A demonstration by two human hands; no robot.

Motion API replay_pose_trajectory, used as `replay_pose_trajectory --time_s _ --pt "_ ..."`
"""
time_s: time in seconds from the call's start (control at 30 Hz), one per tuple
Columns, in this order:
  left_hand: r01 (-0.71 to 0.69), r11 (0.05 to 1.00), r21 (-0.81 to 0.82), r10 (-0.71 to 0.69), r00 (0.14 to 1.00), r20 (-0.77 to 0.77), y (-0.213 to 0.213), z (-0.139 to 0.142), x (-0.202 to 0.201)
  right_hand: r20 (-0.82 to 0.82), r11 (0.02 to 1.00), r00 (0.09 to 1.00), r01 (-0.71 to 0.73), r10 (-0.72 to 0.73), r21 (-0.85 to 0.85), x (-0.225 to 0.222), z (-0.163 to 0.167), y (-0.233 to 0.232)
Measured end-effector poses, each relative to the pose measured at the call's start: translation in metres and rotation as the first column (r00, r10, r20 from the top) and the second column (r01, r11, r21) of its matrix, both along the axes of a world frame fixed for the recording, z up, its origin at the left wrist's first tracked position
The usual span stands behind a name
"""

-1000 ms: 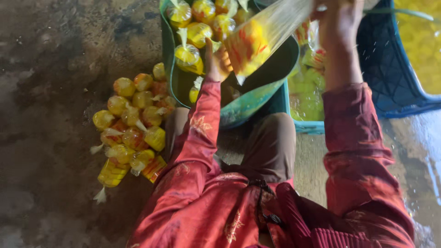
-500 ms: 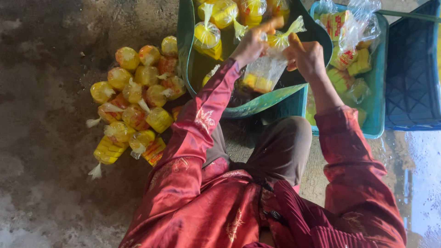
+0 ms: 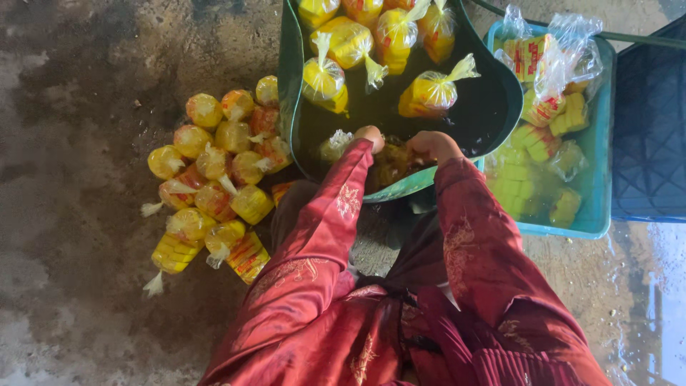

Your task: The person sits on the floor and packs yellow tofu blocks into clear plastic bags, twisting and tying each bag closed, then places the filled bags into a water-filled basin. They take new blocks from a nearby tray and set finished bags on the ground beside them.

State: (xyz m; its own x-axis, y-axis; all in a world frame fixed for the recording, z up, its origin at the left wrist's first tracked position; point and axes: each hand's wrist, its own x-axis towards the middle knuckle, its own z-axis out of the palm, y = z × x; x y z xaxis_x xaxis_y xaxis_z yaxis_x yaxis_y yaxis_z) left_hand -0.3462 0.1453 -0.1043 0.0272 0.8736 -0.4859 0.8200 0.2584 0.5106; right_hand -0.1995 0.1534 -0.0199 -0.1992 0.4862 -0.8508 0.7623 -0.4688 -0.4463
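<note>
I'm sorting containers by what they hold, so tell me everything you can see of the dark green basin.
The dark green basin looks like smooth, pliable plastic with a thin rim. It sits on the wet concrete floor, its far side cut off by the frame. Inside float knotted clear bags of yellow pieces in dark liquid. The left hand and right hand reach over its near rim. A turquoise tray touches its right side.

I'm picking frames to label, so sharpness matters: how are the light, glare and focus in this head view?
Head view: soft daylight, no hard shadows; the tied bags on the wet concrete floor look sharp. Glare whitens the floor at the lower right edge. The dark green basin is dim inside, so the left hand and right hand are murky, and what they hold is unclear.
</note>
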Motion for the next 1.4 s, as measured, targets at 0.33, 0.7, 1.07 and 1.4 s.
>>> replay_pose_trajectory --time_s 0.33,0.7,1.07,1.4 --pt "-0.282 0.775 0.565 0.056 0.922 0.382 0.021 0.038 -0.012 -0.495 0.934 0.858 0.278 -0.137 0.224 0.03 0.051 0.007" --pt "-0.1 0.515 0.851 -0.045 0.989 0.143 -0.003 0.156 -0.006 -0.519 0.627 0.848 0.348 0.107 0.697 0.06 0.11 -0.035" --pt "-0.247 0.358 0.901 -0.471 0.785 0.402 -0.013 0.22 -0.008 -0.1 0.179 0.867 0.013 0.489 0.984 0.023 0.205 -0.008" --pt "-0.186 0.509 0.84 -0.186 0.93 0.318 -0.02 0.209 0.037 0.181 -0.175 0.907 -0.121 0.382 0.977 0.012 0.253 -0.014"
